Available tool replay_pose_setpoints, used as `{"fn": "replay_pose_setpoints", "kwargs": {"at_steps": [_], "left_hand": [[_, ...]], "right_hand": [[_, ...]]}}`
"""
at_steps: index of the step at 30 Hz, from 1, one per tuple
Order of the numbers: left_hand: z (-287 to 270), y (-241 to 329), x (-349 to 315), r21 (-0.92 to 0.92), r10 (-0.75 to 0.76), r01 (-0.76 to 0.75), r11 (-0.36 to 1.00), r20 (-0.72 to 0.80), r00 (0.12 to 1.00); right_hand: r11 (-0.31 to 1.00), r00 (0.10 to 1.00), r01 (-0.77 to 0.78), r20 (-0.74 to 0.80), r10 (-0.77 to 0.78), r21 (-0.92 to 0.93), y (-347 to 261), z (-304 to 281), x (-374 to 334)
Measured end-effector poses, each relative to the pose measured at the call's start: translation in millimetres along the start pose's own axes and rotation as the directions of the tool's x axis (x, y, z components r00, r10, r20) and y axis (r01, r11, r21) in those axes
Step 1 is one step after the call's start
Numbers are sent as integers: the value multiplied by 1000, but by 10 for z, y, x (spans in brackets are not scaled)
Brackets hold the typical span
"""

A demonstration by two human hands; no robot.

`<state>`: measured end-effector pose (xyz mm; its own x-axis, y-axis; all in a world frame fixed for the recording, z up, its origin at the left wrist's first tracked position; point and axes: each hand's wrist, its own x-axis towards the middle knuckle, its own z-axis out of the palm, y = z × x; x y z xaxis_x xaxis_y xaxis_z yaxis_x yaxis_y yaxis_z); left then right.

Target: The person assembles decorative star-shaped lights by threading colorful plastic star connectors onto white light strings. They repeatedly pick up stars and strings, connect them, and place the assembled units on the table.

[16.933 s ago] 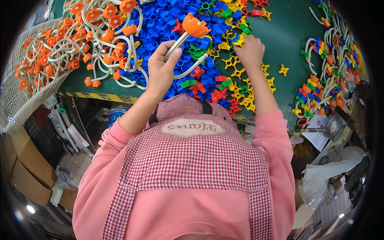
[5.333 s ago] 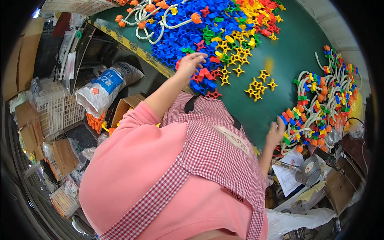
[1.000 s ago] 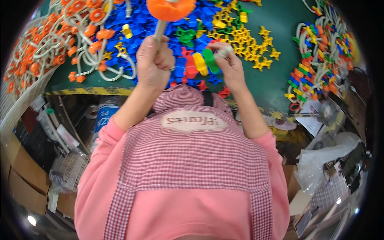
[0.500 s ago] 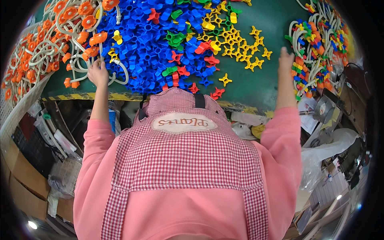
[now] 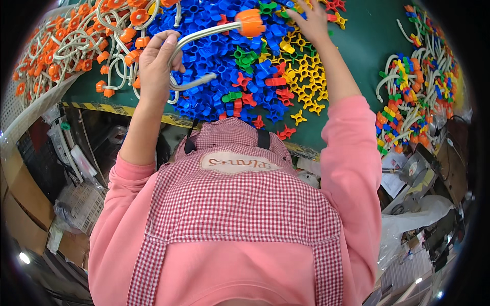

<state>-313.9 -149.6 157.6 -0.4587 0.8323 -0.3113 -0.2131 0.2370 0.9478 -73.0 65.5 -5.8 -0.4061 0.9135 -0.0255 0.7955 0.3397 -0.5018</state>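
My left hand point(image 5: 157, 64) is closed around a bent beige cord point(image 5: 206, 34), raised above the table. An orange flower-shaped plastic piece point(image 5: 250, 23) sits on one end of the cord, and its bare end curves below near my fingers. Beneath it spreads a heap of blue plastic connector pieces point(image 5: 204, 107) with some red and green ones mixed in. My right hand point(image 5: 312, 23) reaches to the far side with its fingers apart, over the far edge of the heap. Yellow connector pieces point(image 5: 309, 76) lie just nearer than that hand.
At the far left is a pile of beige cords with orange ends point(image 5: 61, 48). On the right lie bundles of cords threaded with multicoloured pieces point(image 5: 403, 102). The green table point(image 5: 352, 43) has a yellow-and-black striped front edge. Cardboard boxes point(image 5: 25, 219) stand below left.
My left hand has lifted a cord with an orange end off the pile and moved right. My right hand has moved left and farther away, from beside the right-hand bundles to the heap.
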Motion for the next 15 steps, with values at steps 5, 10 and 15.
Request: {"fn": "replay_pose_setpoints", "kwargs": {"at_steps": [5,10,15], "left_hand": [[-50,23,-88,-173,-93,73,982,-109,990],[-7,-253,-68,-207,-97,61,976,-170,981],[-19,-243,-66,-154,-150,121,981,-191,970]], "right_hand": [[975,964,221,153,-218,-8,-117,49,-417],[959,950,273,-175,-257,75,252,-367,119],[974,985,-174,-40,170,-146,615,-444,1345]]}}
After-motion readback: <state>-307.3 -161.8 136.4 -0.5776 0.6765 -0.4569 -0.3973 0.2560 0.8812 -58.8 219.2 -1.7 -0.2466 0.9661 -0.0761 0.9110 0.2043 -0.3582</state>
